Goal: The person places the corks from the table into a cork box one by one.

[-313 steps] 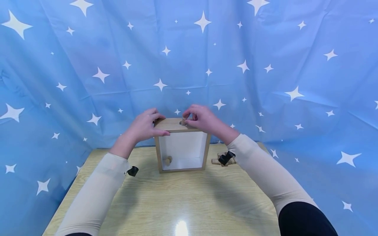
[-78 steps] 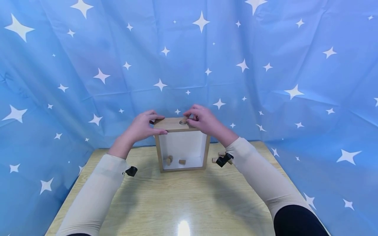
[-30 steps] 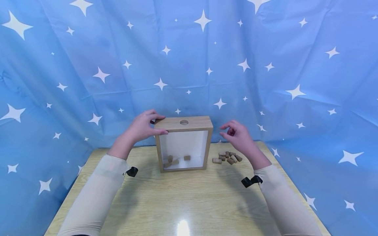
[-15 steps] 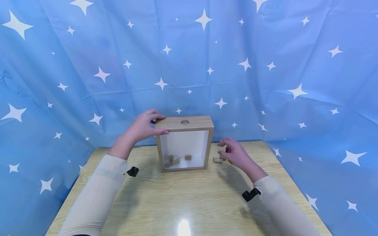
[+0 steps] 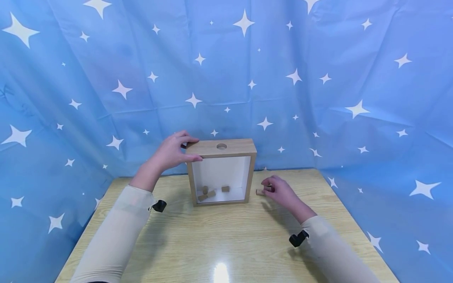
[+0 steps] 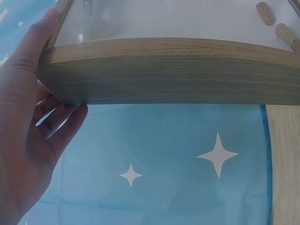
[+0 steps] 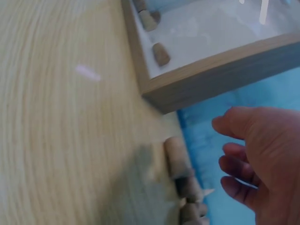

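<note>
A wooden box frame with a clear front stands upright on the table, a round hole in its top. Several corks lie on its floor, visible through the front. My left hand grips the top left corner, thumb on the front and fingers behind; the left wrist view shows this hand along the box edge. My right hand is low over the loose corks, largely hiding them. In the right wrist view its thumb and fingers stand apart with nothing between them, beside the corks.
The light wood table reaches back to a blue curtain with white stars. The loose corks lie just right of the box, near the table's back edge. A small black device sits on each wrist.
Earlier my right hand held corks at the top hole, and the corks inside grew in number. It then moved right and down to the loose corks. My left hand stays on the box.
</note>
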`<action>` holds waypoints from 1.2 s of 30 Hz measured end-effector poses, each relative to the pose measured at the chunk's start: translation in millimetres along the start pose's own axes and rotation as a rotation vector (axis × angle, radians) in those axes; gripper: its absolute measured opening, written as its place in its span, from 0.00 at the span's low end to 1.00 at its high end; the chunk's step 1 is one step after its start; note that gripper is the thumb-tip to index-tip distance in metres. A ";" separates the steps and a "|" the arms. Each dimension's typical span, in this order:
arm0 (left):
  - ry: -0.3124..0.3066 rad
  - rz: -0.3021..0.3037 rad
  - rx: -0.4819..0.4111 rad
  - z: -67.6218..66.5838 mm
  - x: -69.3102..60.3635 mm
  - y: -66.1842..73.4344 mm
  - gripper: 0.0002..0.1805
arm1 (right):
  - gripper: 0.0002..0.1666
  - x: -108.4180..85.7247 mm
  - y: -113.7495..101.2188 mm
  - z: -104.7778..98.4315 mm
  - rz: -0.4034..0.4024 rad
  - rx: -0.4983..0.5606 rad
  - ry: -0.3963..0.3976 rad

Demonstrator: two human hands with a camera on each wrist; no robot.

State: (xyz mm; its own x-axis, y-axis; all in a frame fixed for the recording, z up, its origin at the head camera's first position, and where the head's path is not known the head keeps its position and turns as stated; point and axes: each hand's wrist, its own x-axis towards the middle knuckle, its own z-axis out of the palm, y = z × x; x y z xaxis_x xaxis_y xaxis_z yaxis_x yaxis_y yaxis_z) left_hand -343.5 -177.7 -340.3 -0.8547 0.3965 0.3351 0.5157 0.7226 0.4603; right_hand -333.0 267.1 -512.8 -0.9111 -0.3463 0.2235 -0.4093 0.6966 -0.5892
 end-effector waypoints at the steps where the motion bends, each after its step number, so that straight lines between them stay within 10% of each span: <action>1: 0.001 0.001 0.000 0.1 -0.3 0.0 0.42 | 0.17 -0.6 2.3 2.0 0.006 -0.007 -0.006; 36: 0.006 -0.003 -0.008 2.5 1.0 -3.0 0.43 | 0.21 0.3 25.9 32.6 -0.016 -0.290 -0.035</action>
State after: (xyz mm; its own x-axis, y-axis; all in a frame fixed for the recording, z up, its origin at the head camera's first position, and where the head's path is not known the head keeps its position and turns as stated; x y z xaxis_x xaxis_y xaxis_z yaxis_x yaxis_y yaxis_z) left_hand -346.1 -178.0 -343.4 -0.8561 0.3908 0.3383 0.5133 0.7192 0.4682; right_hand -342.3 264.6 -553.4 -0.9043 -0.3764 0.2012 -0.4248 0.8396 -0.3385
